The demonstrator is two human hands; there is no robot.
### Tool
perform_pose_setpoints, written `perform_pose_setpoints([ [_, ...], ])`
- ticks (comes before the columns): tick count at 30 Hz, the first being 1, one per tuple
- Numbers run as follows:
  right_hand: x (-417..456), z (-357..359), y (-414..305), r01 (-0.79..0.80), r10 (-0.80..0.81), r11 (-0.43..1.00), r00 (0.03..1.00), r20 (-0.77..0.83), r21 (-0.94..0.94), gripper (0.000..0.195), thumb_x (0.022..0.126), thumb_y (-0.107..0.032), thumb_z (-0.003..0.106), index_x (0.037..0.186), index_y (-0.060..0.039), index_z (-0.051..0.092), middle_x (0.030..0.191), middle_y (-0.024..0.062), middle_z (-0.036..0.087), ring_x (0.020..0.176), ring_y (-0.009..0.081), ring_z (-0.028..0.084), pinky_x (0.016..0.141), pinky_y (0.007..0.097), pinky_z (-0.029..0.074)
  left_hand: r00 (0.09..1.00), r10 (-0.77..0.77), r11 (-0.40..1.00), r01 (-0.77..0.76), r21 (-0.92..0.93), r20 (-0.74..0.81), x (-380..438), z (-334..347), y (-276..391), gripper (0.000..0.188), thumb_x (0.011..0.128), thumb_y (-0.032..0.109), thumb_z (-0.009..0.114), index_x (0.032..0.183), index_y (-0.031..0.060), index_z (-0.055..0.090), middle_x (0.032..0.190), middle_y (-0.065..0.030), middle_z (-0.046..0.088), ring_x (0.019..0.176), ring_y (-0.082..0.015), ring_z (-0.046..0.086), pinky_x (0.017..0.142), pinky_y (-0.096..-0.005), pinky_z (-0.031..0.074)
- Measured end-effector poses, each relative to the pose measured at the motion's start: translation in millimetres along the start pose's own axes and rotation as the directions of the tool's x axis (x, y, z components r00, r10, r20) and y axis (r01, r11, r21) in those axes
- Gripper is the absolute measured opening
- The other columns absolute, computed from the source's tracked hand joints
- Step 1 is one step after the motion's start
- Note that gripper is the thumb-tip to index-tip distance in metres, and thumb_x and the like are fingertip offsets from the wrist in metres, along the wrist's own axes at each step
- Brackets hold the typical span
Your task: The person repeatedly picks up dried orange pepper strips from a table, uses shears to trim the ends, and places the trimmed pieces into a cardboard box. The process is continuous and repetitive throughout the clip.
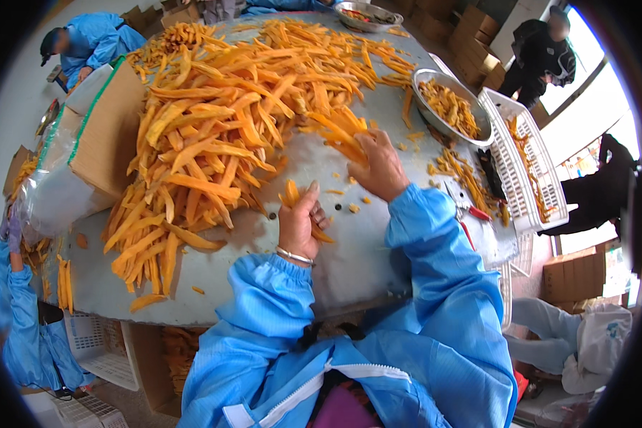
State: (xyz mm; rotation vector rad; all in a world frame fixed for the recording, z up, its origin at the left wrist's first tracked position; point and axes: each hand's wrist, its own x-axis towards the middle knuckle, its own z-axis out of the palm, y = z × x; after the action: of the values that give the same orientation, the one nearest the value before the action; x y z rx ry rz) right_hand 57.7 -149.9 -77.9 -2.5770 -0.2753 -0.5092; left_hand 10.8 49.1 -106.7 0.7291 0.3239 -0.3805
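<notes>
A large heap of orange dried strips (208, 128), possibly sweet potato or mango, covers much of the metal table (353, 278). My left hand (301, 219), with a bracelet at the wrist, is closed around a few orange strips (291, 193) that stick out above and below the fist. At the heap's near right edge, my right hand (380, 165) grips a bundle of longer strips (342, 134) between thumb and fingers. Small crumbs (354, 208) lie on the metal between and beside my hands.
Red-handled pruning shears (465, 211) lie right of my right forearm, near small strips (463, 174). Beyond are a metal bowl (484, 140) and a white plastic basket (553, 184). A lined cardboard box (109, 134) stands left. Co-workers in blue (93, 45) work around the table.
</notes>
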Motion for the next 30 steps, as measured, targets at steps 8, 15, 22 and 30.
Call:
perform_pose_setpoints([
  [8, -90, -47, -7, -0.154, 0.120, 0.975, 0.971, 0.205, 0.163, 0.051, 0.084, -0.026, 0.074, 0.129, -0.0047, 0.060, 0.122, 0.0253, 0.057, 0.105, 0.0374, 0.062, 0.089, 0.0433, 0.052, 0.998, -0.051, 0.999, 0.051, -0.014, 0.025, 14, -11, 0, 0.018, 0.094, 0.024, 0.068, 0.084, 0.0170, 0.054, 0.064, 0.0069, 0.036, 0.054, -0.0071, 0.036, 0.051, -0.0239, 0.034],
  [15, -58, -26, -8, -0.201, 0.192, 0.978, 0.971, 0.139, 0.053, 0.031, 0.087, -0.023, 0.069, 0.109, -0.0015, 0.066, 0.101, 0.0174, 0.065, 0.087, 0.0336, 0.066, 0.075, 0.0413, 0.053, 0.986, -0.046, 0.991, 0.025, 0.131, 0.158, 11, -8, 0, 0.020, 0.094, 0.023, 0.069, 0.082, 0.0174, 0.053, 0.060, 0.0082, 0.033, 0.051, -0.0059, 0.034, 0.048, -0.0239, 0.032],
  [22, -67, -29, -45, 0.005, -0.006, 0.998, 1.000, 0.019, 0.070, 0.022, 0.082, -0.018, 0.066, 0.101, -0.0081, 0.064, 0.091, 0.0145, 0.058, 0.083, 0.0372, 0.063, 0.072, 0.0453, 0.054, 0.984, 0.015, 0.979, -0.051, 0.195, 0.180, 2, 2, -2, 0.018, 0.092, 0.024, 0.072, 0.097, 0.0124, 0.060, 0.072, 0.0016, 0.053, 0.056, -0.0082, 0.047, 0.048, -0.0242, 0.038],
  [30, -43, -17, -21, -0.074, 0.072, 0.997, 0.981, 0.178, 0.006, 0.029, 0.087, -0.025, 0.068, 0.102, -0.0014, 0.062, 0.086, 0.0185, 0.065, 0.082, 0.0364, 0.065, 0.073, 0.0441, 0.052, 0.979, 0.060, 0.998, -0.065, 0.019, 0.197, 4, -2, 6, 0.019, 0.095, 0.025, 0.066, 0.102, 0.0087, 0.061, 0.087, -0.0037, 0.062, 0.073, -0.0145, 0.060, 0.070, -0.0348, 0.055],
])
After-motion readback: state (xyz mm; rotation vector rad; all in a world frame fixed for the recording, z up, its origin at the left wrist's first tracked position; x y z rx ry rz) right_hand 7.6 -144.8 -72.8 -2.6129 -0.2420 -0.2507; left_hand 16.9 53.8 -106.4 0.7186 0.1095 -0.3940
